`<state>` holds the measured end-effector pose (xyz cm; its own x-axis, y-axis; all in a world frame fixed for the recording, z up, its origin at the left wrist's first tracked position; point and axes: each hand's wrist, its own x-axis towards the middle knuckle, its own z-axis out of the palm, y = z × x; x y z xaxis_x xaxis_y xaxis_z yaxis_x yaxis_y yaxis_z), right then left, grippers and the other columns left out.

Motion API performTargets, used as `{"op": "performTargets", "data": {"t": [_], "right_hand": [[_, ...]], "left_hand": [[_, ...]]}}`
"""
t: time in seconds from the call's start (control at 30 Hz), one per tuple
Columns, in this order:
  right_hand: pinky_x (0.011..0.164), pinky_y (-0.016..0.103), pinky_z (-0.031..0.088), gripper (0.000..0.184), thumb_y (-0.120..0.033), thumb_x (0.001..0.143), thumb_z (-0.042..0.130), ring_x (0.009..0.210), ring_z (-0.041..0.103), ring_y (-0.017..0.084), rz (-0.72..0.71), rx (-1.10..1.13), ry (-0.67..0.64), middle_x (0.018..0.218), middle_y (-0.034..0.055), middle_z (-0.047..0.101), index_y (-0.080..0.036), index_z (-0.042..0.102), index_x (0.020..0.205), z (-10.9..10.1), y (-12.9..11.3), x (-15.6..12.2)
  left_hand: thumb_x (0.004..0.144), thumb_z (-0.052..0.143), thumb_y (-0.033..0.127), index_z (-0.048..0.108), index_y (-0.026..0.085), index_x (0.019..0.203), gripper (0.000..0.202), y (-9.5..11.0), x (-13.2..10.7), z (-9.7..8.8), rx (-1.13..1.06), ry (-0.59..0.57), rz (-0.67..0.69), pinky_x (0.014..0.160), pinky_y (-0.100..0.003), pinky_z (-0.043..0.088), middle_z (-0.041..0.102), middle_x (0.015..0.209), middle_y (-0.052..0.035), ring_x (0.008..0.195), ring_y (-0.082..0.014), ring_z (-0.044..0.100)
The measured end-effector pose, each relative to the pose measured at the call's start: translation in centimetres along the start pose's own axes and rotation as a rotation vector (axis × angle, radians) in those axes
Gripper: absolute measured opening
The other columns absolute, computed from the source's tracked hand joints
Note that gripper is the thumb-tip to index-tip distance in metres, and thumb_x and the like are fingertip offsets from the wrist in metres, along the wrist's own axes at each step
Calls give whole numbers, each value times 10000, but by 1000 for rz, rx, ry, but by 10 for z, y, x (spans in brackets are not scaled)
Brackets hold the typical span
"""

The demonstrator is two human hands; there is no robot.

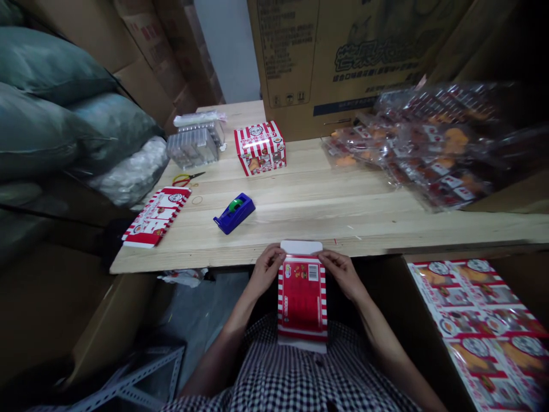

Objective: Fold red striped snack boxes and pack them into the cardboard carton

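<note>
Between my two hands is a red and white striped cardboard box [301, 297], held in front of my body at the table's front edge. Its white end flap [301, 247] sticks out at the top, and a barcode shows on the red face. My left hand [266, 268] pinches the upper left corner. At the upper right corner, my right hand [341, 272] grips the box with thumb and fingers. Just beyond on the table sits a blue tape dispenser [234, 213] with a green core.
On the wooden table [300, 200] stand a striped box [260, 147], clear plastic cases [193, 147], scissors [187, 178] and flat striped cartons [157, 217]. Bagged packs [429, 149] pile at the right. An open carton of printed packs [484, 309] is low right; sacks [51, 63] lie left.
</note>
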<state>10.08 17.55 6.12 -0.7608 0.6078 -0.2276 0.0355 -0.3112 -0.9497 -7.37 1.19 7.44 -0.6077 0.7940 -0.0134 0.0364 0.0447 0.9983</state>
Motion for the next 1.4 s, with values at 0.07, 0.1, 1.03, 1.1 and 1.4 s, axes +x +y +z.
{"op": "performTargets", "data": {"t": [0.07,0.1,1.03,1.1,1.4], "right_hand": [[756,327,543,222,-429,772,795,788,678,209,-3,14,38,848,20,770,-229,807,869,3,1,1],[751,329,544,210,-423,764,801,784,679,209,-4,27,63,844,21,770,-231,806,848,4,2,1],[1110,453,443,244,-376,772,752,1266,587,287,42,199,29,1239,-5,710,-345,766,1013,13,-30,-25],[1055,476,482,131,-402,751,784,1139,665,293,97,239,-12,1101,18,761,-317,777,849,8,-18,-9],[1095,446,417,242,-373,757,834,1241,608,274,94,211,-189,1239,102,716,-208,796,930,-24,2,9]], "left_hand": [[867,681,376,709,171,770,229,1,3,0,-35,10,-13,891,-281,434,665,1051,-87,1043,-220,594],[850,702,370,701,166,747,229,1,4,1,-72,21,-37,854,-274,440,668,1010,-80,994,-212,602],[699,739,137,789,162,831,143,-10,22,28,-583,40,-266,952,-349,491,744,1160,-98,1033,-237,691],[728,732,164,791,169,831,118,-11,20,26,-552,5,-237,977,-371,482,743,1161,-99,1057,-249,687],[848,651,286,806,133,903,224,-15,17,15,-473,-136,-253,941,-368,491,729,1182,-142,1063,-271,675]]}}
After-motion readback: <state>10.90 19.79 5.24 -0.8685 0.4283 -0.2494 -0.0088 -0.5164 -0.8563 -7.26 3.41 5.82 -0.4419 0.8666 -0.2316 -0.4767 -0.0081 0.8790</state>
